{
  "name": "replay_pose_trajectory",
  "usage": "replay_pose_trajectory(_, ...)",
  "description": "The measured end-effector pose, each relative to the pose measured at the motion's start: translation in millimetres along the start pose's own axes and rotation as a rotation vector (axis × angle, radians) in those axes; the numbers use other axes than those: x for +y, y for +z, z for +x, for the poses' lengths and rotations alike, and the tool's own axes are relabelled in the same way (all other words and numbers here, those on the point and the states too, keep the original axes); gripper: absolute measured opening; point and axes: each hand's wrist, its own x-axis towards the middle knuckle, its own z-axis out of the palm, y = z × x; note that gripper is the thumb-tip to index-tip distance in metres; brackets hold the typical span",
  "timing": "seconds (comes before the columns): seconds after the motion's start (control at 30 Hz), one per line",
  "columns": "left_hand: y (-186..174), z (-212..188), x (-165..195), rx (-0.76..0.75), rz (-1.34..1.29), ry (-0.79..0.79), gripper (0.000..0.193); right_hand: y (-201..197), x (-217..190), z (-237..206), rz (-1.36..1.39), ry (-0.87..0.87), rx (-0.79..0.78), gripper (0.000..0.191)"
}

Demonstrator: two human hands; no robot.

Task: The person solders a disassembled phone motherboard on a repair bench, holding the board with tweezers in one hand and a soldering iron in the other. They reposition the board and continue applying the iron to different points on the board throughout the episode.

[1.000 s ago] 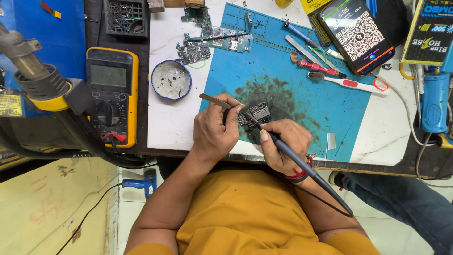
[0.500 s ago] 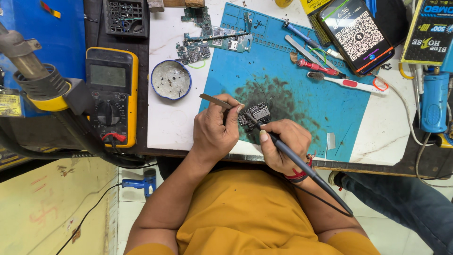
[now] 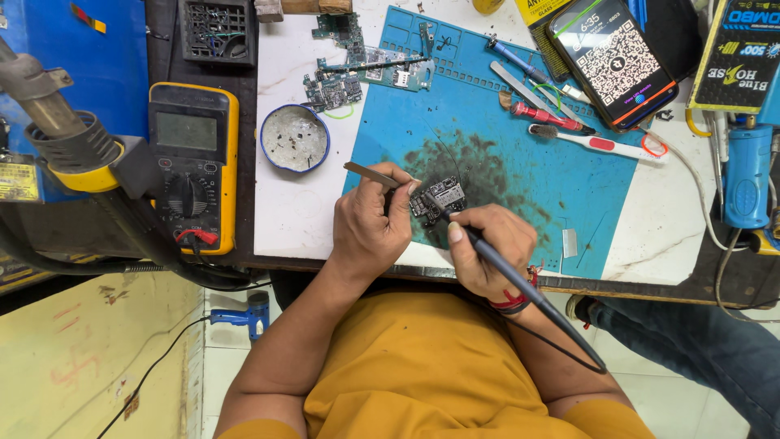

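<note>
Now | circuit board [image 3: 439,197] between left fingers [image 3: 404,195] | soldering iron [image 3: 496,264] tip touching

Bright, even light, sharp focus, soft shadows, slight bending at edges.

Soldering iron [image 3: 504,268] on circuit board [image 3: 437,197]

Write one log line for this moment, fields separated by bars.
left hand: holds tweezers | right hand: holds soldering iron | tip on circuit board | blue mat
</note>
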Motion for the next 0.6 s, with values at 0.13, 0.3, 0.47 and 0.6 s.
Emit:
replay_pose_trajectory(0.13,-0.9,-0.6,1.6,-0.001,-0.039,-0.058,0.012,1.7,2.0,0.5,-0.028,-0.029,0.079,0.012)
replay_pose_trajectory(0.3,-4.0,-1.0,3.1,-0.031,-0.027,-0.099,0.01,1.9,2.2,9.9,-0.178,-0.127,-0.019,0.034)
replay_pose_trajectory(0.47,-1.6,1.5,1.5,-0.023,0.057,-0.024,0.012,4.6,-3.9,16.4,-0.3,-0.138,-0.166,0.045)
replay_pose_trajectory(0.6,-0.4,-1.6,2.0,-0.007,0.04,-0.091,0.013,7.7,-6.6,12.8,-0.379,-0.119,-0.1,0.04)
